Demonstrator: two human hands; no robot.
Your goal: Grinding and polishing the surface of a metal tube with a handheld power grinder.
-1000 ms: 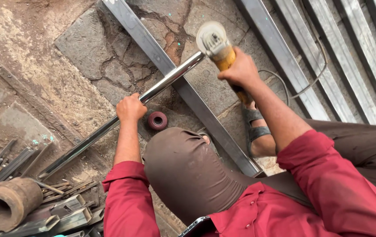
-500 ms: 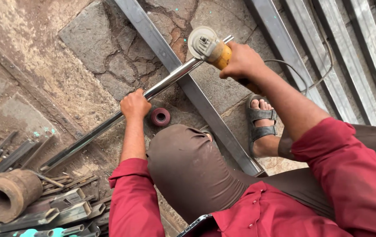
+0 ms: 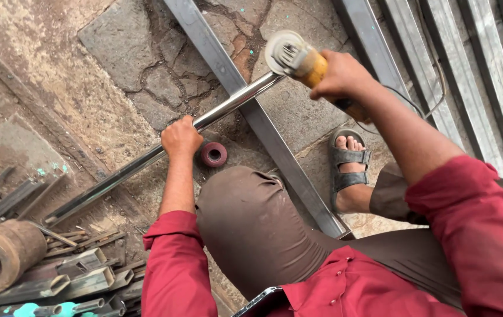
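Cracked stone floor [image 3: 116,53] is carrying all items. Near left corner: rusty cylinder [image 3: 2,255] and scrap metal offcuts [image 3: 69,279] are lying heaped. Left hand [image 3: 181,138] is clamping fingers round the steel pipe [image 3: 146,158], beside a red disc [image 3: 213,154]. Right hand [image 3: 339,76], fingers wrapped on the angle grinder [image 3: 295,58], is now sitting lower and further left along the pipe's far end than before. Flat steel bar [image 3: 263,123] is crossing beneath.
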